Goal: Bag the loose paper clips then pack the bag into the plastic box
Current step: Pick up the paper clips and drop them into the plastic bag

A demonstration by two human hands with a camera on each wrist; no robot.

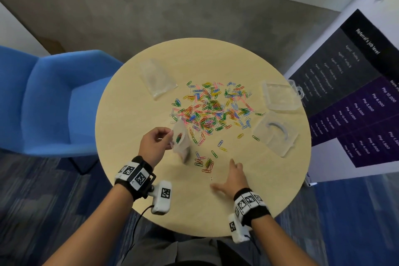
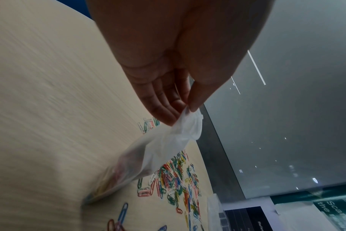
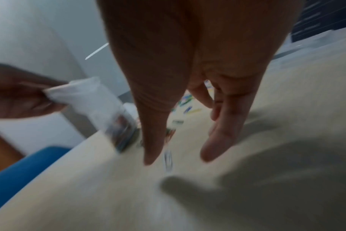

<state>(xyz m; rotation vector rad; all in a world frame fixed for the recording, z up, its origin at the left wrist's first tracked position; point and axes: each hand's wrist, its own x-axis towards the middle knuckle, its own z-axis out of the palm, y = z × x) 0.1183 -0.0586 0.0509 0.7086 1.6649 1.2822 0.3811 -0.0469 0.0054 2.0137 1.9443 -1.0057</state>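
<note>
A spread of coloured paper clips (image 1: pixel 212 108) covers the middle of the round table (image 1: pixel 269 190). My left hand (image 1: pixel 154 143) pinches the rim of a small clear bag (image 1: pixel 181 141) with some clips inside; the bag (image 2: pixel 160 150) hangs down to the tabletop. The right hand (image 1: pixel 232 177) hovers open over the table near me, fingers spread, beside a small cluster of clips (image 1: pixel 205 164). In the blurred right wrist view a single clip (image 3: pixel 168 161) lies between thumb and fingers, and the bag (image 3: pixel 101 107) shows at left. An open clear plastic box (image 1: pixel 275 136) sits at the right.
A second clear box (image 1: pixel 280 97) lies at the far right and a spare clear bag (image 1: pixel 156 80) at the far left of the table. A blue armchair (image 1: pixel 49 101) stands to the left, a banner (image 1: pixel 356 93) to the right.
</note>
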